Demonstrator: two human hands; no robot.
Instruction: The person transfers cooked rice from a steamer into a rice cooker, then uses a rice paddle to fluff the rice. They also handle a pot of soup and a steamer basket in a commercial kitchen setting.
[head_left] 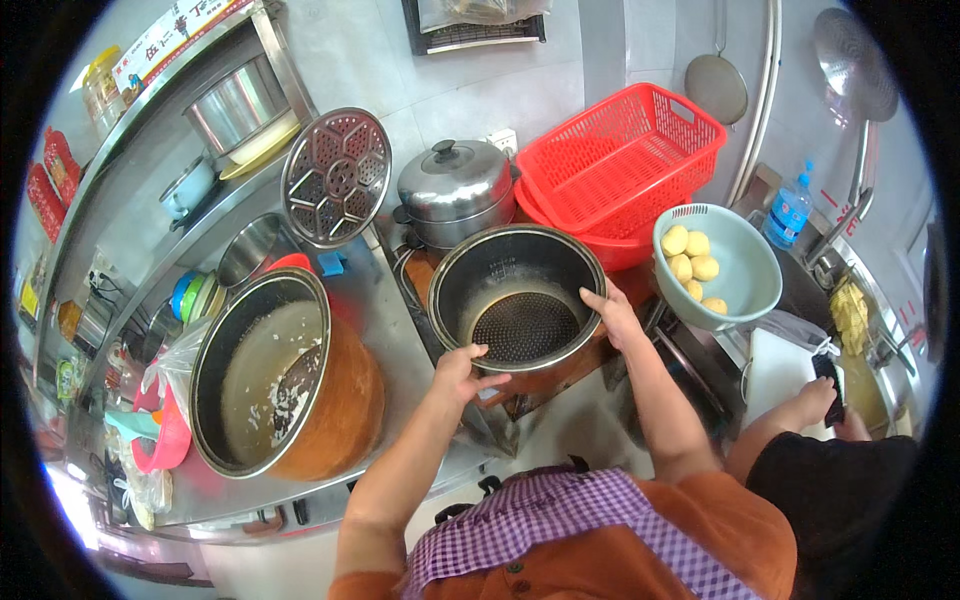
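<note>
A dark non-stick inner cooking pot [517, 292] with a patterned bottom sits in front of me, empty. My left hand [458, 371] grips its near rim at the lower left. My right hand [612, 313] holds the rim on the right side. Both forearms come up from my orange sleeves and checked apron at the bottom of the picture.
A big orange cooker [290, 385] with rice remains stands to the left. Behind are a steel lidded pot [455, 190], a perforated steamer plate [335, 177] and red baskets [620, 160]. A pale green colander [745, 270] holds peeled potatoes. Another person's hand [825, 395] holds a dark object at right.
</note>
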